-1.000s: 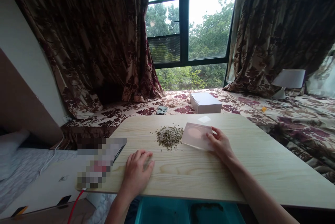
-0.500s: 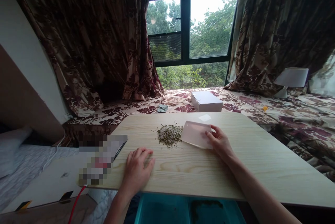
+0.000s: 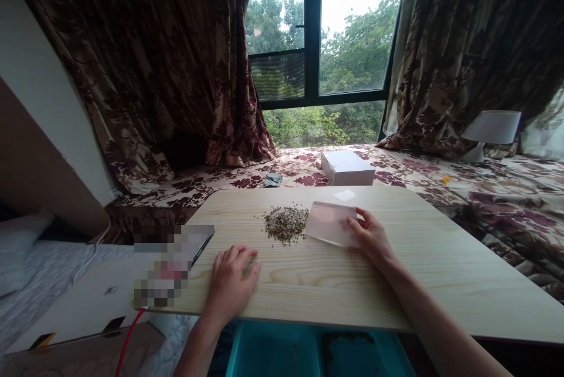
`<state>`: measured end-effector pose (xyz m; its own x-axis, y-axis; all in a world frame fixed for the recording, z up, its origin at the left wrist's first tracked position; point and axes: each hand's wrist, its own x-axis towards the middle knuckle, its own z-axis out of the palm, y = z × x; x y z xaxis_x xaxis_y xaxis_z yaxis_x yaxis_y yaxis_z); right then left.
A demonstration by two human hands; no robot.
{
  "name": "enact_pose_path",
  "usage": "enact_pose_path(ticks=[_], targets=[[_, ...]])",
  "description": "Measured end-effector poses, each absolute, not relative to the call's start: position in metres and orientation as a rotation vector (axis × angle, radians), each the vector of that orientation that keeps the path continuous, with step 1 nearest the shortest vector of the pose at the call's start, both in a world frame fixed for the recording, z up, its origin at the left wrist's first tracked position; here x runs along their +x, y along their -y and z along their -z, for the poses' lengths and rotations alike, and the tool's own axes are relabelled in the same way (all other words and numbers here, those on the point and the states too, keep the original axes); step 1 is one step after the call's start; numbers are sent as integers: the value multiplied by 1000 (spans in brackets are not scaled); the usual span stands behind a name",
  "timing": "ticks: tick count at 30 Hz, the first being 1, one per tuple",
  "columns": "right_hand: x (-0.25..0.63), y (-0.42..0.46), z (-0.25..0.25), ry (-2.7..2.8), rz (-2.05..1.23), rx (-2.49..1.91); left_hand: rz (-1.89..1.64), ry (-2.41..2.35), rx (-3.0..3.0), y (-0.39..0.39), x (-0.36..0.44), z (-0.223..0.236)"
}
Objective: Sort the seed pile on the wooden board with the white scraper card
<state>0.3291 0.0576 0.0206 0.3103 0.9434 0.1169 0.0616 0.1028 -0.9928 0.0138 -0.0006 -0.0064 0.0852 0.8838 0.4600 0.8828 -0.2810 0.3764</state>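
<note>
A small heap of greenish-brown beans or seeds mixed with white grains (image 3: 285, 224) lies on the light wooden table (image 3: 317, 283), with a few strays around its rim. My right hand (image 3: 370, 235) grips the right edge of a flat, pale translucent plastic scraper (image 3: 330, 223), thumb on top. The scraper's left edge is right beside the heap; whether it touches the grains I cannot tell. My left hand (image 3: 233, 280) rests palm down on the tabletop, left of and nearer than the heap, fingers loosely apart and holding nothing.
Below the table's near edge sits a teal divided tray (image 3: 275, 353), dark bits in its right compartment. A blurred-out item (image 3: 161, 277) with a red cable (image 3: 127, 342) lies at the table's left. A white box (image 3: 348, 168) and a lamp (image 3: 493, 127) stand beyond, near the window.
</note>
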Motion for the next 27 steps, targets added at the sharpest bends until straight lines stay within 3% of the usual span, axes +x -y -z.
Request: enact_pose_path(ticks=[27], targets=[[331, -59, -18, 1040, -880, -1288, -980, -1886, 2314, 1, 14, 7]])
